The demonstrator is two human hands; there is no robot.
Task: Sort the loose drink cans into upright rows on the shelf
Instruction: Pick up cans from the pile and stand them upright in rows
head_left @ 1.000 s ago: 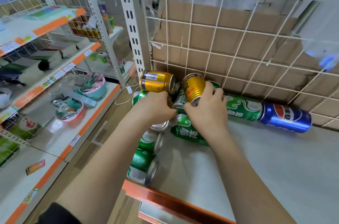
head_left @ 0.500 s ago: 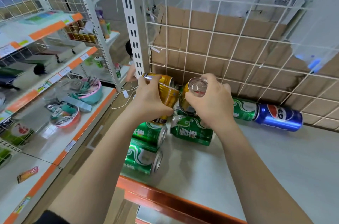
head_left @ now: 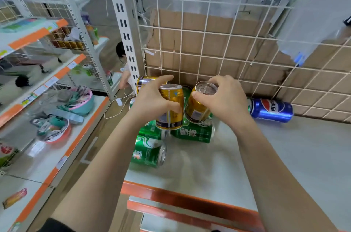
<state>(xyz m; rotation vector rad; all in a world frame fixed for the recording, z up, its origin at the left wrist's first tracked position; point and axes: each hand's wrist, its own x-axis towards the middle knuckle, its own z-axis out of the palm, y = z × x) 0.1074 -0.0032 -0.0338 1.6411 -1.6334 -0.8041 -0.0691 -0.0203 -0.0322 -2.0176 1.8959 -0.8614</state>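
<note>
My left hand (head_left: 152, 102) grips a gold can (head_left: 171, 106) held upright above the shelf's left end. A second gold can (head_left: 145, 81) shows behind that hand; whether the hand holds it too I cannot tell. My right hand (head_left: 222, 100) grips another gold can (head_left: 198, 106) by its top, tilted with the lid up. Below them several green cans lie on their sides: one (head_left: 149, 152) near the front edge, one (head_left: 191, 133) under the right-hand can, one (head_left: 150, 130) partly hidden. A blue Pepsi can (head_left: 270, 110) lies on its side by the back grid.
The white shelf (head_left: 266, 165) has an orange front rail (head_left: 180, 197) and a wire grid back (head_left: 218, 45) with cardboard behind. To the left stand other shelves with bowls (head_left: 81, 98) and goods. A person crouches beyond the shelf post (head_left: 123, 28).
Both hands have turned their gold cans from lying to nearly upright and lifted them over the green cans. The camera has tipped upward a little.
</note>
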